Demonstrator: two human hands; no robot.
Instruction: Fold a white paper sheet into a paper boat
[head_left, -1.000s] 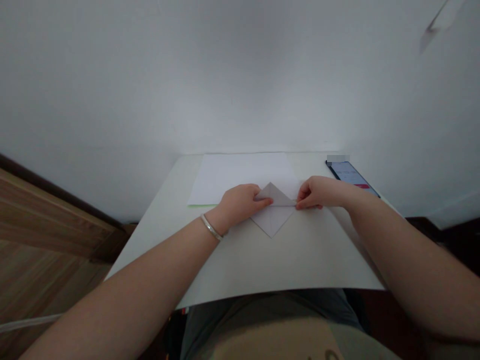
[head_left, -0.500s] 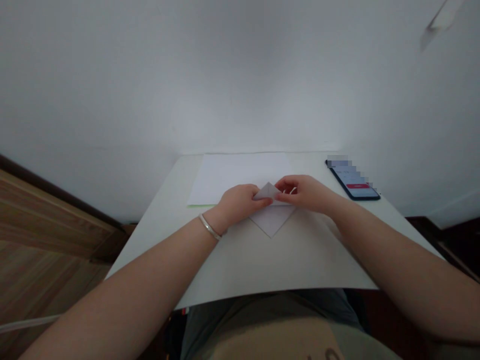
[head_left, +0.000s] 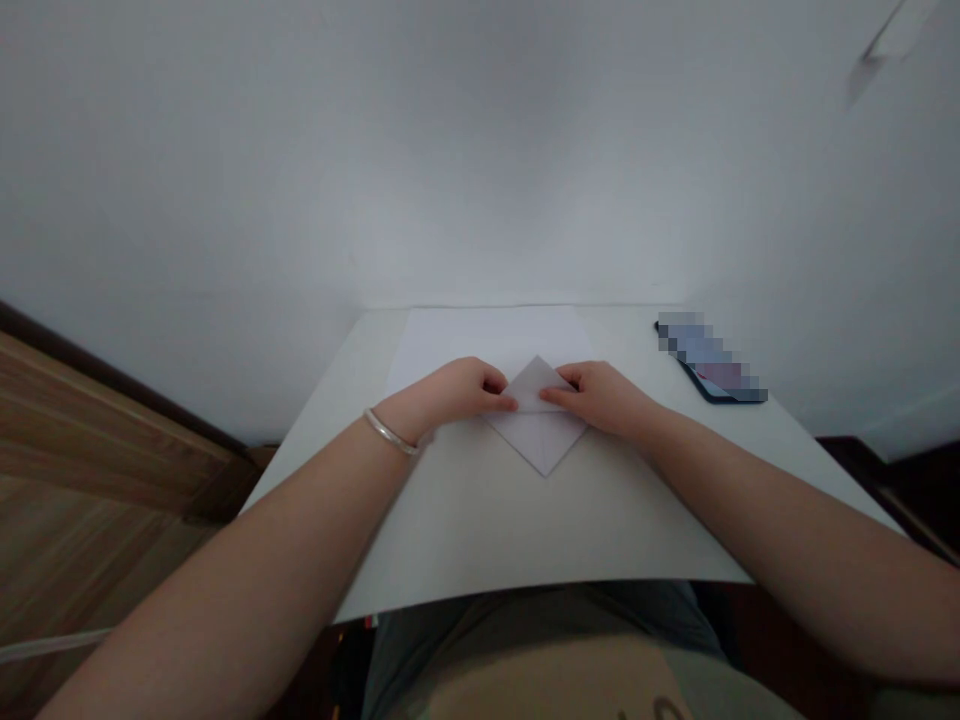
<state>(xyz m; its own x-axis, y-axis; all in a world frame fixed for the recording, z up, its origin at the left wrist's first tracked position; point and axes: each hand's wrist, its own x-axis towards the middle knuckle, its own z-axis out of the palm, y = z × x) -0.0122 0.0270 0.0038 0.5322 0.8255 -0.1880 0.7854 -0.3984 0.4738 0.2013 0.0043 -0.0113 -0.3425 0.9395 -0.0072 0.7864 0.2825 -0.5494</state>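
A folded white paper (head_left: 541,436) lies on the table in a diamond shape, one corner toward me and one pointing to the wall. A crease or folded edge runs across its middle. My left hand (head_left: 471,388) grips its left corner, thumb on top and fingers curled beneath or behind. At the opposite side my right hand (head_left: 596,395) holds the right corner, its thumb pressed on the upper face. The fingertips under the paper are hidden.
Behind the folded piece lie flat white sheets (head_left: 480,335) near the wall. A phone (head_left: 712,370), partly pixelated, rests at the right of the white table (head_left: 465,540). Wooden furniture (head_left: 97,440) stands at the left.
My left hand has moved left, away from the middle to the paper's left corner. The right thumb has slid slightly inward, and more of the paper's upper part shows.
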